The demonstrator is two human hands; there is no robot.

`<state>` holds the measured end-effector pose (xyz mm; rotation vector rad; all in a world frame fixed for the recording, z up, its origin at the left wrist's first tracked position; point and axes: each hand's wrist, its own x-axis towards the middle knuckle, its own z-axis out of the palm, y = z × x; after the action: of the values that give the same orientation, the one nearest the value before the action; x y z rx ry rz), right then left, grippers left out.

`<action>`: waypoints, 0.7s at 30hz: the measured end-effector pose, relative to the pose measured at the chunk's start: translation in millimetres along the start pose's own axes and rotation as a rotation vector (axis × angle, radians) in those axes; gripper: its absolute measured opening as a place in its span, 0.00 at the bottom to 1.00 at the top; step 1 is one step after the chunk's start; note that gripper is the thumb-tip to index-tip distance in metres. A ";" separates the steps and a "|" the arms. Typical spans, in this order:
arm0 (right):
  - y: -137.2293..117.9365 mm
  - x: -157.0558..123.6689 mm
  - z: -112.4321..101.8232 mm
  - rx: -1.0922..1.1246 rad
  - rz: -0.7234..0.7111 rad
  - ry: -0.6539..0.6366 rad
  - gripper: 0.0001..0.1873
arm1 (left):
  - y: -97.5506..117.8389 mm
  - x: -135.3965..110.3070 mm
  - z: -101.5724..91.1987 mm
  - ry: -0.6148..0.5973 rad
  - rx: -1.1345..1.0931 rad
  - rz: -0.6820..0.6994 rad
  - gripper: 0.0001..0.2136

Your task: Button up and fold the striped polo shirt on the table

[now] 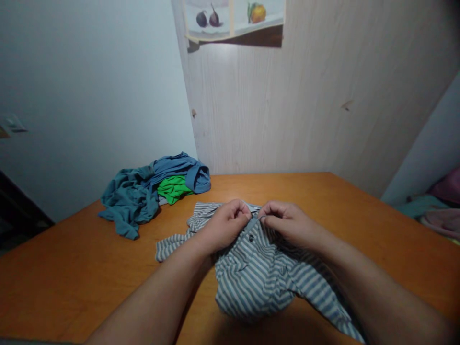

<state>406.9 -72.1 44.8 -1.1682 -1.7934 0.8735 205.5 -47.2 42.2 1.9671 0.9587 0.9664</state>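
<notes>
A blue-grey and white striped shirt [251, 278] lies rumpled on the orange-brown table, one sleeve out to the left and the other toward the lower right. My left hand [232, 221] is closed in a pinch on the fabric near its collar. Across from it, my right hand [283, 221] pinches the other side of the opening. Between the two hands runs a plain grey-blue strip of cloth, with a dark button [251, 237] just below. What lies under my fingertips is partly hidden.
At the back left of the table [82, 268] is a loose heap of clothes: a teal garment [131, 196], a blue one [176, 167] and a bright green one [175, 188]. A pale wood panel [251, 115] stands behind the table. More fabric [443, 220] shows at the far right.
</notes>
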 end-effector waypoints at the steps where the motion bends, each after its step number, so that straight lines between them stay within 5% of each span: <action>1: 0.2 0.2 0.3 -0.039 -0.037 0.024 0.07 | 0.3 -0.1 0.7 0.009 0.047 0.028 0.07; 6: 5.3 1.2 5.2 -0.213 -0.186 0.155 0.06 | 1.5 -0.3 3.0 0.001 0.180 0.128 0.06; 14: 0.6 -2.5 8.3 -0.389 -0.178 0.345 0.09 | 3.3 -1.7 0.5 -0.038 -0.056 -0.021 0.08; 21: -7.9 -8.1 9.9 -0.461 -0.226 0.279 0.06 | 0.9 -0.4 0.9 -0.060 -0.174 -0.051 0.09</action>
<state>397.0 -83.4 45.3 -1.2626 -1.8938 0.1540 206.4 -48.2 42.5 1.8078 0.8573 0.9258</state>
